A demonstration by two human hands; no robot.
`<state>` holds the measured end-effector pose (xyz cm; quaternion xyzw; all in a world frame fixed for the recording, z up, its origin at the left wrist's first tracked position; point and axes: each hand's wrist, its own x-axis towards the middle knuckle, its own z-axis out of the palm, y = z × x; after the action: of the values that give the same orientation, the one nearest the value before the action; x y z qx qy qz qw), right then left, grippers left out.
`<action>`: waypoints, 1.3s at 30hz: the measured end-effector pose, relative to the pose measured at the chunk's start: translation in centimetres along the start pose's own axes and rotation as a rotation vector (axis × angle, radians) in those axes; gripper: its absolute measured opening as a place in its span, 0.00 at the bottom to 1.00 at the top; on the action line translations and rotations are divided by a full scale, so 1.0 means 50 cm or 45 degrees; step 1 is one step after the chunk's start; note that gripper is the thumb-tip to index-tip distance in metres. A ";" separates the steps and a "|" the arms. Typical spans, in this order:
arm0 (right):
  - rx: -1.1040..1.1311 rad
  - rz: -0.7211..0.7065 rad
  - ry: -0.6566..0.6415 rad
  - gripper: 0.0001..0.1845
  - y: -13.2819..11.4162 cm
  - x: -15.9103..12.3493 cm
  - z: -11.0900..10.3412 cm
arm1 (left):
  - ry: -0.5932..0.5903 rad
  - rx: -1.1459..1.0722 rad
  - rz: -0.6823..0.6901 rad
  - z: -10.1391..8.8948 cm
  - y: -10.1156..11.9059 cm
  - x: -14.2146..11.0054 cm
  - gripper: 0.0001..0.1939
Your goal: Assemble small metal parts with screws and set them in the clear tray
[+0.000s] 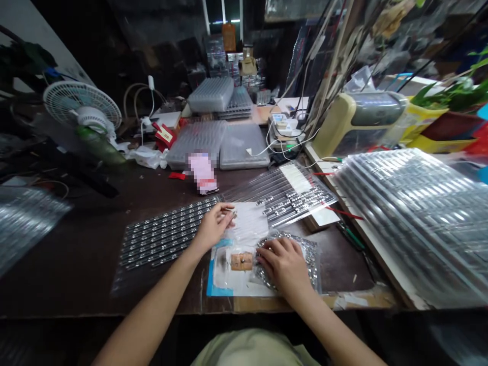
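My left hand (214, 227) is above the white sheet (249, 218), thumb and fingers pinched together; whatever they hold is too small to make out. Just left of it lies a clear ribbed tray (163, 229) with rows of small shiny metal pieces. My right hand (285, 262) rests on a clear bag of small metal parts (310, 259), fingers curled at the bag's left side, their tips partly hidden. Between the hands is a small orange-brown block (241, 261) on clear plastic, over a blue and white sheet (215, 291).
Behind the bag, another clear ribbed tray (263, 190) carries loose metal pieces. Stacked clear trays (415, 218) fill the right side. A pixelated pink item (203, 172), closed clear cases (244, 145) and a fan (82, 104) stand farther back. Green-handled pliers (351, 236) lie right.
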<state>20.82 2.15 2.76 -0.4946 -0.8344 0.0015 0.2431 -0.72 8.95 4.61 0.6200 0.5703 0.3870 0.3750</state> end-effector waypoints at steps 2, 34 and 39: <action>-0.048 -0.032 -0.042 0.04 -0.012 0.003 0.015 | -0.084 -0.328 -0.194 -0.030 -0.010 -0.059 0.21; 0.491 0.127 0.049 0.06 -0.018 -0.013 0.027 | 0.007 0.458 0.317 0.069 -0.049 -0.187 0.09; 0.390 0.157 -0.023 0.04 -0.046 -0.003 0.039 | 0.132 0.201 0.253 0.061 -0.053 -0.183 0.06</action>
<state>18.17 1.33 1.53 -0.5021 -0.7947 0.1480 0.3074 0.47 -0.05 0.47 0.6803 0.5532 0.4077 0.2549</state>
